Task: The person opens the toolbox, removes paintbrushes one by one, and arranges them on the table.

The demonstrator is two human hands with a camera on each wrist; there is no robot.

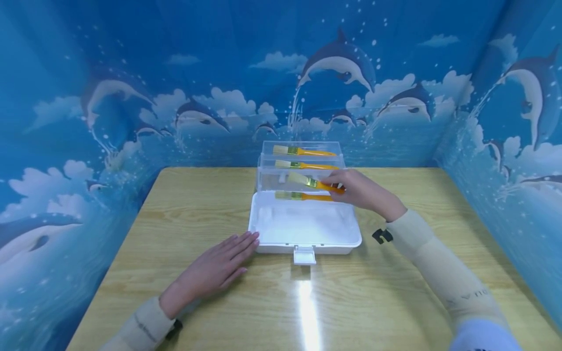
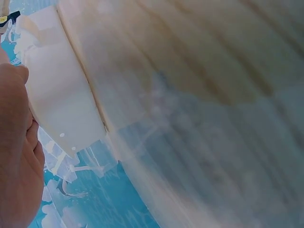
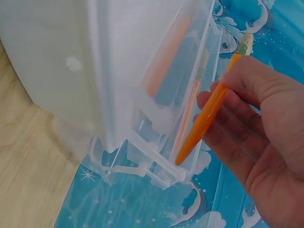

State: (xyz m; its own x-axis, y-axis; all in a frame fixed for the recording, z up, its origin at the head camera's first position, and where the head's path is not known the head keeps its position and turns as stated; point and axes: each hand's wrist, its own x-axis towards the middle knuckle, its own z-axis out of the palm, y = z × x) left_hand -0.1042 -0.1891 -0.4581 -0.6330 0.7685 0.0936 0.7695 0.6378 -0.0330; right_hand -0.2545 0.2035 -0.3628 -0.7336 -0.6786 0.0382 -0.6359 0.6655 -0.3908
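Head view: one open white box (image 1: pixel 272 248) on a wooden table (image 1: pixel 197 204), one latch (image 1: pixel 304 255) at its front; clear tiered trays (image 1: pixel 269 182) rise behind. Orange-handled brushes, four: top brush (image 1: pixel 304 151) and second brush (image 1: pixel 305 165) lie in the upper tiers; the held brush (image 1: pixel 311 183) slants below them, bristles leftward; the lowest brush (image 1: pixel 303 196) lies near the box's back edge. Two hands. Left hand (image 1: pixel 215 268) reaches in palm down, fingers straight and close together, fingertips at the box's front left corner. Right hand (image 1: pixel 354 189) extends over the box's right side, pinching the held brush's handle. Left wrist view: hand at the frame's edge beside the white box; fingers partly hidden. Right wrist view: thumb and fingers grip one orange handle, bristles up; two more handles show blurred through clear plastic.
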